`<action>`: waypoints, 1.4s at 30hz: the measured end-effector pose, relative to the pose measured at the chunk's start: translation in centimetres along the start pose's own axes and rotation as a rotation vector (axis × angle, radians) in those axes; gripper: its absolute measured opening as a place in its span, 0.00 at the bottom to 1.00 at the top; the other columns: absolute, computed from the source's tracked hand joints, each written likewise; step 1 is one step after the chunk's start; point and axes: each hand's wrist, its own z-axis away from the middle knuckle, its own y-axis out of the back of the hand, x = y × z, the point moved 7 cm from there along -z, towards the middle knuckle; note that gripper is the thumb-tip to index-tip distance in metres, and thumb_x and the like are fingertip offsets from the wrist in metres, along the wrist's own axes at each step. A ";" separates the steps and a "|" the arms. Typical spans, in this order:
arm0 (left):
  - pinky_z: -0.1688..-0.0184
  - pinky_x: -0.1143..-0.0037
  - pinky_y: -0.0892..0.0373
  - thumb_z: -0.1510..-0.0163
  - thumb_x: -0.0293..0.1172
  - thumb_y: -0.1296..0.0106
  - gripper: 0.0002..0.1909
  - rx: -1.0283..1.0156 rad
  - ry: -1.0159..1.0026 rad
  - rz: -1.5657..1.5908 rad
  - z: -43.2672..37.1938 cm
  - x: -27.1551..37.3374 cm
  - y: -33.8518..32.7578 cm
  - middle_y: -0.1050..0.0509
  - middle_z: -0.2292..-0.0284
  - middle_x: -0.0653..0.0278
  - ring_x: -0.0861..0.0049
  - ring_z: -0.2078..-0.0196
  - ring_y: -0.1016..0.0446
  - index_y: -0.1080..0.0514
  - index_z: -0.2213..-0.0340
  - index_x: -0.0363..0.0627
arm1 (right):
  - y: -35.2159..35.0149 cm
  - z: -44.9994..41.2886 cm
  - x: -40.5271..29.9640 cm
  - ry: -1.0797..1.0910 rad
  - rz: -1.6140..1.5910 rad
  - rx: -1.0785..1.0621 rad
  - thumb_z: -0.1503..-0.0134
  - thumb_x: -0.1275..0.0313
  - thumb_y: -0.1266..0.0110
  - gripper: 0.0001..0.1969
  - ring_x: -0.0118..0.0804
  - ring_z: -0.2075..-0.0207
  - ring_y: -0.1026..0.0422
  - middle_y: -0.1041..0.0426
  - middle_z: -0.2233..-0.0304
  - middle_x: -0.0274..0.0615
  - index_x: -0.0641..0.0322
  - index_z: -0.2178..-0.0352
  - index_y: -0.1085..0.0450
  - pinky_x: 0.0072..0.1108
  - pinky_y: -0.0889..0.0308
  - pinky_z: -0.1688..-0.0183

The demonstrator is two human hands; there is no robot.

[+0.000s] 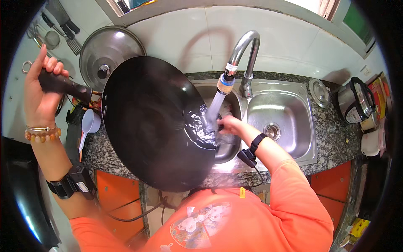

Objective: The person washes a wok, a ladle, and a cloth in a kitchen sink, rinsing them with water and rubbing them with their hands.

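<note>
My left hand grips the black handle of a large dark wok, its thumb pointing up along the handle. The wok is tilted over the left sink basin, its right side lowest. Water streams from the chrome faucet through a nozzle onto the wok's right side and pools there. At that rim is my right hand, fingers curled around something dark, mostly hidden by the wok's edge and splashing water; what it is cannot be told.
Right of the wok lies the second sink basin. A metal lid leans on the wall behind the wok, with a white plastic ladle at left. A small lid and an electric pressure cooker stand on the granite counter.
</note>
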 end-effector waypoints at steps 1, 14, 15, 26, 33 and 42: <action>0.69 0.79 0.41 0.49 0.33 0.49 0.14 -0.015 -0.001 0.005 -0.3 -0.2 -1.5 0.42 0.83 0.72 0.83 0.78 0.42 0.42 0.82 0.48 | 0.2 0.9 -0.3 0.012 0.084 -0.020 0.47 0.74 0.54 0.09 0.34 0.64 0.31 0.31 0.68 0.38 0.63 0.63 0.36 0.32 0.30 0.68; 0.68 0.82 0.45 0.44 0.30 0.57 0.14 -0.306 -0.024 -0.147 0.7 3.5 -11.0 0.47 0.82 0.70 0.83 0.77 0.46 0.44 0.81 0.47 | -4.2 -3.3 2.7 0.017 -0.145 -0.084 0.46 0.57 0.52 0.17 0.36 0.85 0.29 0.31 0.81 0.43 0.57 0.62 0.35 0.22 0.31 0.83; 0.68 0.82 0.46 0.44 0.30 0.57 0.13 -0.307 -0.020 -0.132 0.7 3.5 -11.4 0.47 0.82 0.70 0.83 0.77 0.46 0.44 0.81 0.47 | -4.1 -3.3 2.9 0.001 -0.219 -0.045 0.46 0.57 0.53 0.17 0.36 0.84 0.29 0.32 0.83 0.43 0.57 0.62 0.35 0.22 0.31 0.83; 0.67 0.81 0.48 0.43 0.26 0.64 0.12 -0.365 -0.070 -0.173 5.2 4.3 -13.7 0.47 0.81 0.69 0.80 0.76 0.48 0.45 0.80 0.46 | -7.0 -2.2 5.1 -0.064 -0.464 -0.199 0.46 0.67 0.51 0.11 0.35 0.72 0.28 0.32 0.74 0.39 0.60 0.63 0.37 0.24 0.27 0.70; 0.64 0.79 0.48 0.45 0.28 0.60 0.09 -0.440 -0.082 -0.195 7.5 5.3 -12.6 0.47 0.80 0.68 0.80 0.75 0.48 0.44 0.79 0.45 | -7.9 -1.1 4.4 -0.009 -0.515 -0.276 0.47 0.73 0.50 0.10 0.32 0.70 0.28 0.29 0.70 0.38 0.60 0.63 0.37 0.20 0.28 0.65; 0.66 0.79 0.44 0.45 0.36 0.56 0.14 -0.158 -0.212 -0.153 11.4 7.2 -5.1 0.45 0.83 0.71 0.80 0.76 0.44 0.42 0.81 0.47 | -7.7 -0.6 4.7 -0.090 -0.427 -0.229 0.48 0.68 0.47 0.07 0.30 0.71 0.29 0.29 0.73 0.37 0.60 0.70 0.32 0.15 0.29 0.69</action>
